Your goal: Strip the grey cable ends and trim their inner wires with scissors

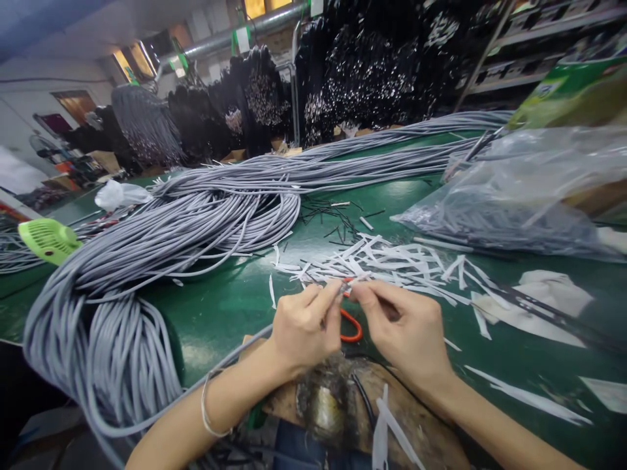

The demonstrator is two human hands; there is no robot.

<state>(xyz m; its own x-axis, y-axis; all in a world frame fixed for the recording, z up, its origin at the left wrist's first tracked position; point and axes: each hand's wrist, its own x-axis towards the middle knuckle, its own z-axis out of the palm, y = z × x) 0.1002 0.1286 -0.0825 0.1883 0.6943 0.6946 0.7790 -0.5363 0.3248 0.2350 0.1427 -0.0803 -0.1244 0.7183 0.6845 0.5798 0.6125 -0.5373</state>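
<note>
My left hand (304, 329) is closed in a pinch on a grey cable (247, 347), which trails back past my wrist to the big coil (132, 333) on the left. Just right of it, my right hand (409, 326) is also pinched, its fingertips at the cable's end. Something small and pale sits between those fingertips, too small to name. An orange handle loop (351, 326), apparently of scissors, lies on the green table behind and between the hands. Beyond the fingers spreads a pile of white strips (386, 258).
Long grey cables (343, 166) cross the green table (210, 326). A clear plastic bag (519, 196) of small grey pieces stands at the right. Near me is a worn wooden board (411, 418) bearing a dark, crusted metal object (326, 408). A lime-green fan-like object (49, 240) sits far left.
</note>
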